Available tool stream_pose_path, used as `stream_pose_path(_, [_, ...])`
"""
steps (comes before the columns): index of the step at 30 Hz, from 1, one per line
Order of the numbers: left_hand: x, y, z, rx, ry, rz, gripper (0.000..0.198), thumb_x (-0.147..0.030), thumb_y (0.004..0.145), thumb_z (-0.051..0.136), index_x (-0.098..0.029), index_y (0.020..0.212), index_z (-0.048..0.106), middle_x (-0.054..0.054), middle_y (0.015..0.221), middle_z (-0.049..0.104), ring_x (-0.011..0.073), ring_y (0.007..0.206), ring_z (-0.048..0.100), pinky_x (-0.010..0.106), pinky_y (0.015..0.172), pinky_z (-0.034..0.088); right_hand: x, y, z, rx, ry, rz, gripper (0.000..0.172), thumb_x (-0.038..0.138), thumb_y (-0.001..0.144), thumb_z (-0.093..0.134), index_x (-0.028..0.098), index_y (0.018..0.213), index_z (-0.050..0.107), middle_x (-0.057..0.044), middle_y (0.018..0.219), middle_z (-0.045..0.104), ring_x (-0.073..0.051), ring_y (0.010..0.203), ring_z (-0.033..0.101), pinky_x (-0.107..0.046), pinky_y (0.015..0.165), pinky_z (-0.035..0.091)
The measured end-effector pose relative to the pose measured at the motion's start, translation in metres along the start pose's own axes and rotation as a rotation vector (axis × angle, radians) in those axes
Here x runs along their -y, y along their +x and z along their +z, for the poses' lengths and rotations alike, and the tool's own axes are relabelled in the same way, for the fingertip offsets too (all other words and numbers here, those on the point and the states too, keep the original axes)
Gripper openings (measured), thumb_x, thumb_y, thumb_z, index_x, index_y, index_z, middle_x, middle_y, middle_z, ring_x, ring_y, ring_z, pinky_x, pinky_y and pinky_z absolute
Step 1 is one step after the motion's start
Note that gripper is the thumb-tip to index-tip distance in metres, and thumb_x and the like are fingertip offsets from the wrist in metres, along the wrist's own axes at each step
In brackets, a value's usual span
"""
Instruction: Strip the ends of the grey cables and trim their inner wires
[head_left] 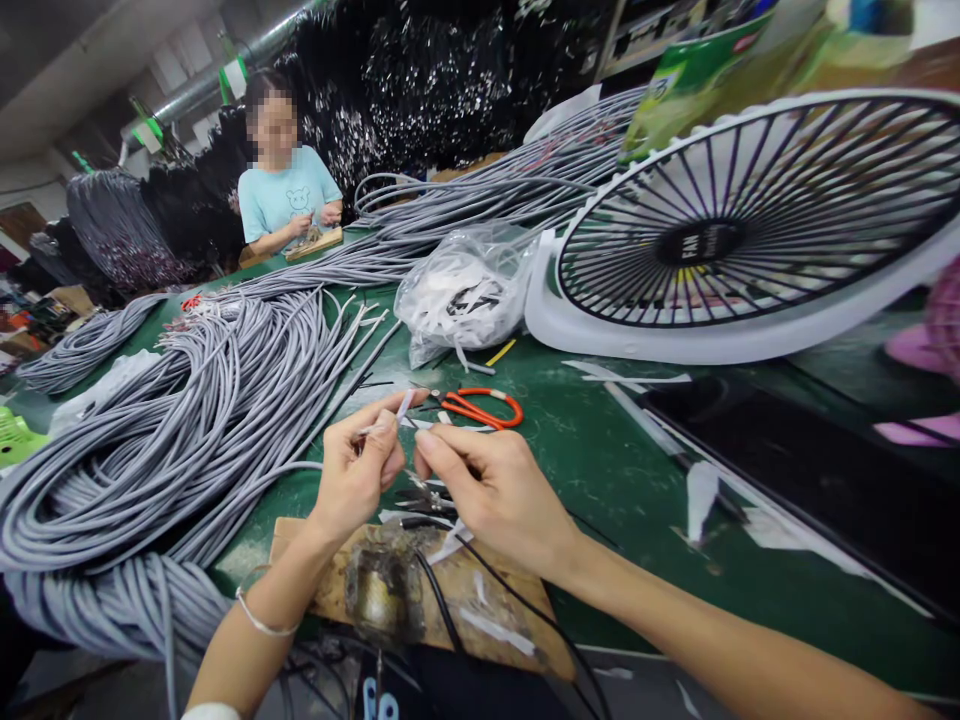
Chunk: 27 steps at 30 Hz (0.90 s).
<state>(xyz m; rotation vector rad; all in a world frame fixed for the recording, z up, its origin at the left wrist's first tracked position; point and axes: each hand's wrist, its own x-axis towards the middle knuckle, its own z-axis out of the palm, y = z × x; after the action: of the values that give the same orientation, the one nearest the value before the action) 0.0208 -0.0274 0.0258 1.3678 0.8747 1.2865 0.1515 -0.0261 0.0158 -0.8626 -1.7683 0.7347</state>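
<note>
My left hand (360, 458) is closed, pinching a grey cable (296, 467) that runs in from the bundle at the left. A small whitish strip (406, 404) sticks up at its fingertips. My right hand (499, 490) is closed close beside it, thumb and forefinger pressed together; what they pinch is hidden. Below the hands, a wooden board (525, 600) carries a dark metal block (381, 590) and black leads (441, 600). Small pliers or cutters (426, 497) lie partly hidden behind my right hand. Orange-handled scissors (487, 408) rest just beyond my fingers.
Coiled grey cables (225, 420) heap up at the left. A clear bag (465, 295) of white strips stands beyond the hands, beside a white fan (701, 240). A dark flat panel (795, 470) lies at the right. Across the table sits a person (289, 195) handling something small.
</note>
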Motion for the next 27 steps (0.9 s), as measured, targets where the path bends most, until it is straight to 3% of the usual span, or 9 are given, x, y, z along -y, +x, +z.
stream_pose_path(6, [0.0005, -0.0004, 0.0036, -0.035, 0.081, 0.036, 0.040, -0.040, 0.083, 0.052, -0.010, 0.107, 0.065, -0.008, 0.043, 0.026, 0.0027, 0.037, 0.019, 0.016, 0.035, 0.015, 0.0017, 0.0006, -0.0012, -0.002, 0.036, 0.028, 0.035, 0.025, 0.085, 0.036, 0.018, 0.051, 0.043, 0.006, 0.042, 0.034, -0.006, 0.037, 0.030, -0.020, 0.040, 0.025])
stream_pose_path(12, [0.0011, -0.0021, 0.0086, -0.052, 0.180, 0.010, 0.046, -0.045, 0.078, 0.056, -0.007, 0.103, 0.066, -0.007, 0.044, 0.030, 0.0032, 0.038, 0.022, 0.017, 0.035, 0.016, 0.0003, 0.0024, -0.0032, -0.102, 0.089, 0.133, 0.036, 0.033, 0.085, 0.035, 0.019, 0.052, 0.039, 0.006, 0.042, 0.029, -0.006, 0.037, 0.026, -0.022, 0.039, 0.024])
stream_pose_path(16, [0.0011, 0.0006, 0.0033, -0.120, 0.093, 0.010, 0.046, -0.042, 0.081, 0.055, -0.007, 0.109, 0.062, -0.009, 0.043, 0.027, 0.0026, 0.037, 0.019, 0.017, 0.034, 0.015, 0.0008, 0.0018, -0.0010, -0.006, 0.104, 0.104, 0.037, 0.030, 0.085, 0.035, 0.019, 0.050, 0.038, 0.006, 0.042, 0.032, -0.006, 0.038, 0.031, -0.021, 0.041, 0.026])
stream_pose_path(27, [-0.0004, 0.0003, 0.0051, -0.094, 0.134, 0.033, 0.046, -0.043, 0.081, 0.054, -0.006, 0.107, 0.063, -0.008, 0.042, 0.028, 0.0029, 0.037, 0.020, 0.018, 0.035, 0.015, 0.0012, 0.0015, -0.0010, 0.067, 0.179, 0.146, 0.036, 0.031, 0.084, 0.036, 0.019, 0.050, 0.039, 0.006, 0.042, 0.032, -0.007, 0.039, 0.029, -0.022, 0.042, 0.026])
